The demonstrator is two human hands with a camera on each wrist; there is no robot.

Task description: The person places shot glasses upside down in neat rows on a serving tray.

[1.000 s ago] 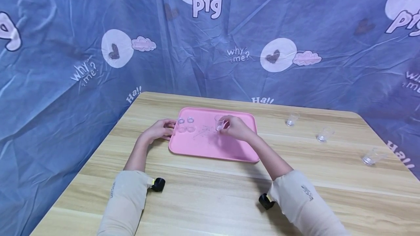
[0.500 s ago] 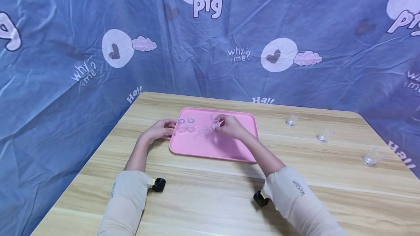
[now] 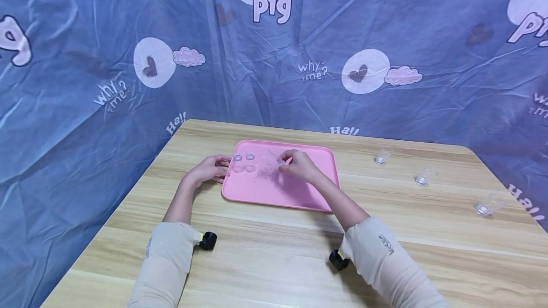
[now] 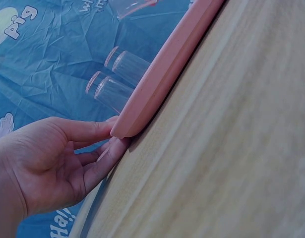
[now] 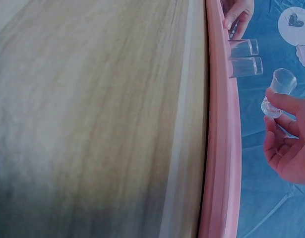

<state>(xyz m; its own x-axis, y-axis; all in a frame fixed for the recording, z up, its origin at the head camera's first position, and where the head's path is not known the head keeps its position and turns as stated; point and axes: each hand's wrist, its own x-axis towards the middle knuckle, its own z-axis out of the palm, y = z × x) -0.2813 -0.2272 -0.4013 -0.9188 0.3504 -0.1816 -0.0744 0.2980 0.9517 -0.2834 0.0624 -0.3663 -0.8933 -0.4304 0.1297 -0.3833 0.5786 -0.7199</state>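
Observation:
My right hand [image 3: 296, 165] pinches a small clear shot glass [image 5: 282, 83] near its thick base, above the pink tray [image 3: 274, 198]. The glass lies tipped over, its mouth toward the left in the head view, and it blurs against the faint pale marks on the tray. At the tray's left edge my left hand [image 4: 48, 166] grips the rim between thumb and fingers. Just inside that edge two clear shot glasses [image 4: 110, 91] stand upside down, side by side, bases up.
Along the right side of the wooden table [image 3: 274, 260] stand a far glass [image 3: 382, 157], a middle glass [image 3: 425, 176] and a near glass [image 3: 488, 205], all upright. A blue printed cloth [image 3: 257, 94] hangs behind the table.
My right hand has moved a little left over the tray, and its glass has gone from upright to tipped leftward. My left hand keeps its place on the rim.

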